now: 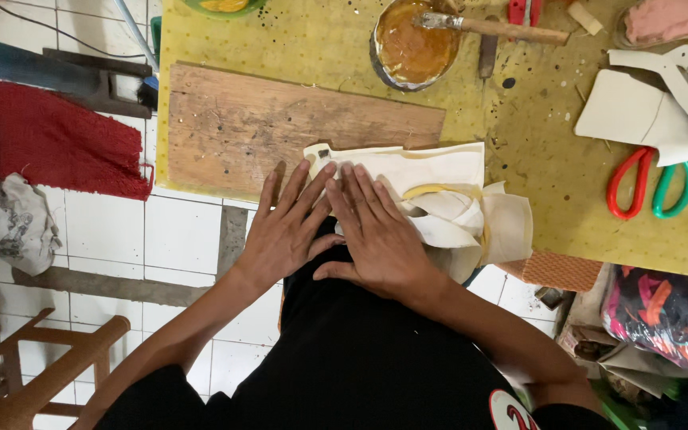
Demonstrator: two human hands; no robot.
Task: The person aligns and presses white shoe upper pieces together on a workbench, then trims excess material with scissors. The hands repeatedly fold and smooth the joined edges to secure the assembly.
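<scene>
**Both palms down on the glued cream piece, watch that overhang**

You've got your left hand (284,231) and right hand (376,231) lying flat side by side on the cream fabric piece (439,199), fingers straight and slightly fanned, pressing down, not pinching anything. The fingertips land near the piece's top left corner, right where it overlaps the wooden board (280,127). The piece sits at the near edge of the yellow work table (551,175), folded and bunched on its right side, with a yellowish glue line showing along the folds. Part of it hangs off the table edge toward your lap.

What I'd worry about: that bunched right side looks like it could stick to itself in the wrong spot if the glue is still tacky, since your hands only cover the left half. The overhanging bit could also drag the whole thing off the table if you ease up. And the open glue can (414,44) with the brush (487,28) resting across it sits just beyond the board, so a long reach forward could tip it. The scissors (650,187) lie well off to the right, no trouble there
</scene>
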